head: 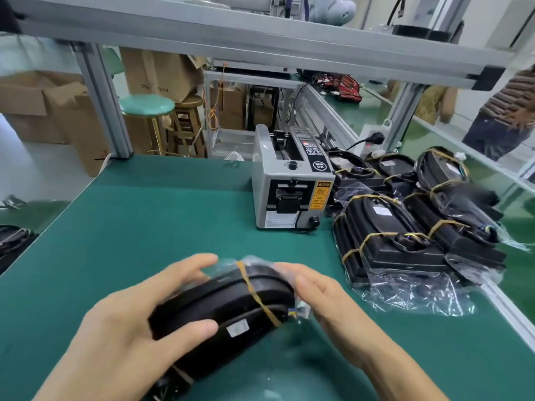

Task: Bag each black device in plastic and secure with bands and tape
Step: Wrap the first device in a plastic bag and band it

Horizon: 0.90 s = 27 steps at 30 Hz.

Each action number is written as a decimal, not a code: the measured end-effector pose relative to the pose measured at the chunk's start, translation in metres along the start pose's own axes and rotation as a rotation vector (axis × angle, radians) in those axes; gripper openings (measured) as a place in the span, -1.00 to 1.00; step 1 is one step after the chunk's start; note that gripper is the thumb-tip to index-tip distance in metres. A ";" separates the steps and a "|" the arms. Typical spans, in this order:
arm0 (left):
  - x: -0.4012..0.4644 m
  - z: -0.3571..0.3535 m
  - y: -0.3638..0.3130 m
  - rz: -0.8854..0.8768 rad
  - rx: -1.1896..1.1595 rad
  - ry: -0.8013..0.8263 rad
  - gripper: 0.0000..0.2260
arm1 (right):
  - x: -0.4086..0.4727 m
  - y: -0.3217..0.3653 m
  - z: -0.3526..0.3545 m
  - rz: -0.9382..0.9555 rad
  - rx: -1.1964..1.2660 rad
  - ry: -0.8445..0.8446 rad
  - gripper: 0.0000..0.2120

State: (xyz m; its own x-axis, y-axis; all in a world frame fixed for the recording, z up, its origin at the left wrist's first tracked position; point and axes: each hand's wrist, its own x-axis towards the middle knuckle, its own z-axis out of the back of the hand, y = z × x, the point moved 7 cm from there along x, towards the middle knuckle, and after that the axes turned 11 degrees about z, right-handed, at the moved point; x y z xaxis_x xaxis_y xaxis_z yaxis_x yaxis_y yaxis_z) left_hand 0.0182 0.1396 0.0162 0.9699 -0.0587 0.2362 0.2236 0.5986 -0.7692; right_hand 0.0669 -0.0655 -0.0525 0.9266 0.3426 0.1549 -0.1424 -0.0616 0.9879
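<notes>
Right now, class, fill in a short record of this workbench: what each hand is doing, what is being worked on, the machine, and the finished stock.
left hand: grips the near end of the black device, thumb on its side
right hand: fingers on the bag at the far end
black device: in clear plastic, held above the table, one rubber band across it
tape machine: grey, stands behind the hands
finished pile: bagged, banded devices, right of the machine
table: green mat

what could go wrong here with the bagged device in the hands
The rubber band runs diagonally near one end of the black device, so it might slide off. The loose plastic by the right hand could let the wires poke out. The left hand has only a light grip, so a slip is possible.
</notes>
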 end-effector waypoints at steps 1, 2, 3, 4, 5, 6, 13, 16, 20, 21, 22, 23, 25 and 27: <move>-0.002 0.001 0.012 0.067 -0.114 -0.034 -0.42 | 0.002 0.005 0.001 0.023 0.015 -0.001 -0.54; -0.006 0.002 0.019 0.085 -0.227 -0.040 -0.40 | 0.004 0.011 0.004 0.040 0.035 -0.018 -0.59; -0.009 0.000 0.027 0.083 -0.307 -0.070 -0.39 | 0.008 0.019 0.008 0.065 0.044 -0.036 -0.64; -0.011 -0.004 0.029 0.085 -0.353 -0.098 -0.40 | 0.011 0.029 0.010 0.098 0.044 -0.047 -0.66; -0.012 -0.010 0.030 0.084 -0.432 -0.095 -0.41 | 0.014 0.040 0.010 0.134 0.040 -0.035 -0.68; -0.011 -0.016 0.032 0.095 -0.518 -0.088 -0.40 | 0.017 0.052 0.009 0.167 0.039 -0.004 -0.70; -0.017 -0.029 0.053 0.107 -0.729 -0.111 -0.25 | 0.033 0.090 -0.008 0.195 -0.146 0.129 -0.88; -0.018 -0.024 0.052 0.058 -0.656 -0.030 -0.16 | 0.038 0.098 -0.020 0.128 -0.220 0.227 -0.84; -0.016 0.003 0.009 -0.148 -0.411 -0.049 -0.16 | 0.037 0.099 -0.035 0.094 -0.333 0.248 -0.76; -0.012 0.014 -0.007 -0.162 -0.435 -0.072 -0.28 | 0.036 0.099 -0.040 0.097 -0.350 0.251 -0.76; -0.007 0.022 -0.018 -0.137 -0.449 -0.099 -0.42 | 0.034 0.098 -0.046 0.097 -0.351 0.259 -0.77; -0.004 0.025 -0.033 -0.148 -0.403 -0.101 -0.51 | 0.033 0.097 -0.052 0.100 -0.343 0.263 -0.78; -0.006 0.011 -0.060 -0.296 -0.107 -0.012 -0.60 | 0.031 0.096 -0.061 0.135 -0.363 0.243 -0.79; -0.012 0.001 -0.056 -0.276 -0.042 -0.018 -0.64 | 0.023 0.099 -0.059 0.230 -0.454 0.158 -0.82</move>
State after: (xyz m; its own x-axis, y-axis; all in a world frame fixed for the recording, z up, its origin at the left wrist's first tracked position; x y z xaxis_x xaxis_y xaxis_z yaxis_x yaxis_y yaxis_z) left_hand -0.0064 0.1080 0.0570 0.8698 -0.2004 0.4508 0.4835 0.5285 -0.6978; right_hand 0.0538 -0.0085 0.0492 0.7948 0.5075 0.3328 -0.5044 0.2477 0.8272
